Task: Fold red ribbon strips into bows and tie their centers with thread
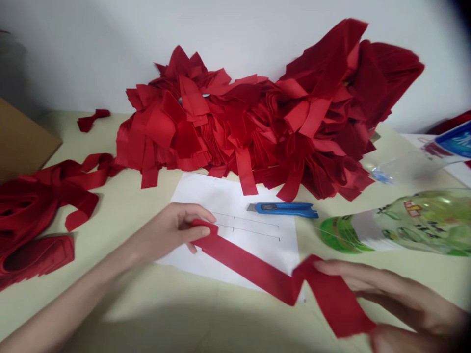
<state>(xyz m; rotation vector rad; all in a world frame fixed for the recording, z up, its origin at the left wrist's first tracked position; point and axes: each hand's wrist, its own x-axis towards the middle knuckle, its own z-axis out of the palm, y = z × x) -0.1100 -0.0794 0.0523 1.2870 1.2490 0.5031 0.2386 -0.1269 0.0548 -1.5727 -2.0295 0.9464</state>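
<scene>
A strip of red ribbon (pixel 250 264) stretches between my two hands above a white paper sheet (pixel 272 255) marked with thin ruled lines. My left hand (pixel 171 230) pinches one end of it between thumb and fingers, over the left part of the sheet. At the lower right, my right hand (pixel 401 299) grips the other part, where the ribbon folds and hangs down; its fingertips are slightly blurred. Just beyond the ruled lines, a blue utility knife (pixel 285 210) lies across the paper's right edge.
A large heap of cut red ribbon pieces (pixel 235 122) lines the wall. Longer red ribbon (pixel 33 196) lies coiled at left, near a cardboard box (pixel 25 137) and a small red bow (pixel 92 120). A green-labelled plastic bottle (pixel 405 223) lies at right beside a clear wrapper (pixel 408 162).
</scene>
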